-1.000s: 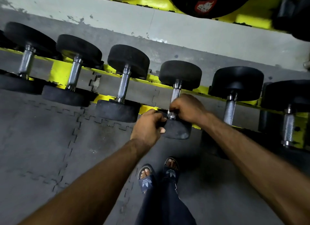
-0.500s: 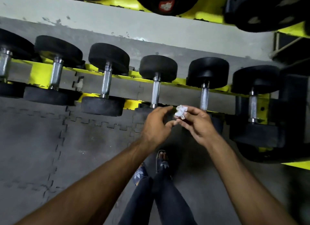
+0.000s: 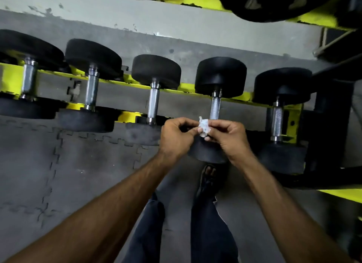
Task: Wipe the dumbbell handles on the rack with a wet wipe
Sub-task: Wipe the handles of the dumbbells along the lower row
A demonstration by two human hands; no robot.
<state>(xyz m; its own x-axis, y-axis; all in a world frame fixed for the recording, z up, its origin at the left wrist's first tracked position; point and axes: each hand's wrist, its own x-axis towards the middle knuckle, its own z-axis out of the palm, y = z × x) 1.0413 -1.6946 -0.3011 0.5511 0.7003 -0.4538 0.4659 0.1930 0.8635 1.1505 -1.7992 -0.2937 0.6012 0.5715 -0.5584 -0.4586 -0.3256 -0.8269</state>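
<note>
Wet wipe (image 3: 203, 126), crumpled and white, is sitting at centre frame, just below the knurled handle (image 3: 215, 108) of the fourth dumbbell from the left; contact with it cannot be determined. The right hand (image 3: 228, 139) is pinching the wipe between thumb and curled fingers. The left hand (image 3: 176, 139), fingers likewise curled, is pinching its left edge. Five dumbbells are lying across the yellow rack (image 3: 188, 86), spanning mid-frame.
</note>
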